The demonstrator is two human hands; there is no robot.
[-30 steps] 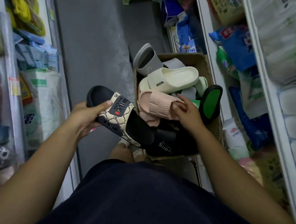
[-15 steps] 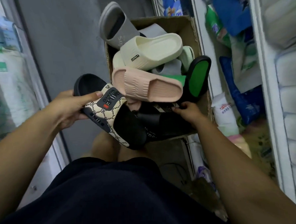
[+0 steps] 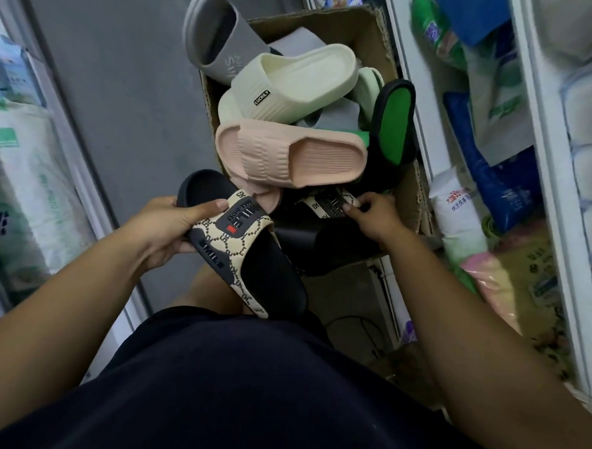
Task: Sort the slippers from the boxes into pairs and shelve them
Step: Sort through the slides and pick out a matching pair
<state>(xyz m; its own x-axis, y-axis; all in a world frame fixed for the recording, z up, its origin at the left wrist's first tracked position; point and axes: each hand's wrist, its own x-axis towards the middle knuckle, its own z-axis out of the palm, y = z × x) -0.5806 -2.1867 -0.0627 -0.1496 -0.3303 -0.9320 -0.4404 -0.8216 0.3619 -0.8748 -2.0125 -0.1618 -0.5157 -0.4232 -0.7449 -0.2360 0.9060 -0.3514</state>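
Observation:
My left hand [image 3: 160, 227] grips a black slipper with a beige patterned strap [image 3: 242, 242], held just left of the cardboard box [image 3: 376, 33]. Inside the box, my right hand [image 3: 374, 214] pinches the strap of a matching patterned slipper [image 3: 326, 203], which lies mostly buried under a pink slipper [image 3: 291, 155]. Above the pink one lie a cream slipper [image 3: 295, 80], a grey slipper [image 3: 218, 38] leaning over the box's left rim, a pale green one [image 3: 370, 87] and a black slipper with a green sole [image 3: 394, 123] standing on edge.
White shelf uprights [image 3: 414, 103] with packaged goods run along the right, close to the box. Another shelf with wrapped packs [image 3: 26, 182] lines the left. A grey floor aisle [image 3: 124, 78] lies between them. My dark shorts fill the lower view.
My right hand left the pink slipper, dropped lower in the box and took hold of the patterned strap there. The view tilted down and closer; my left hand kept its slipper.

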